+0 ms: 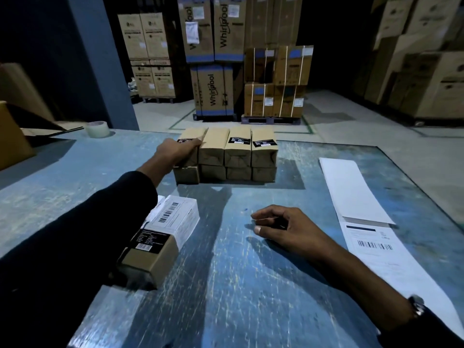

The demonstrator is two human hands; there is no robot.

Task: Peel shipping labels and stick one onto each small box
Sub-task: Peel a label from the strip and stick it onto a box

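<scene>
Several small brown boxes (238, 153) stand stacked in two rows at the far middle of the blue table (238, 285). My left hand (175, 149) reaches out and grips the top left box (192, 139) of that stack. Close to me on the left lies one small box (153, 257) with a white shipping label (175, 218) stuck on its top. My right hand (283, 228) rests on the table with loosely curled fingers and holds nothing. To the right lies a long label strip (371, 244) with a barcode label and a bare white backing part.
A roll of clear tape (98, 129) sits at the table's far left, beside a large open carton (12, 139). Beyond the table's far edge, tall appliance cartons (213, 91) stand on pallets on the warehouse floor. A blue pillar (100, 59) rises at the back left.
</scene>
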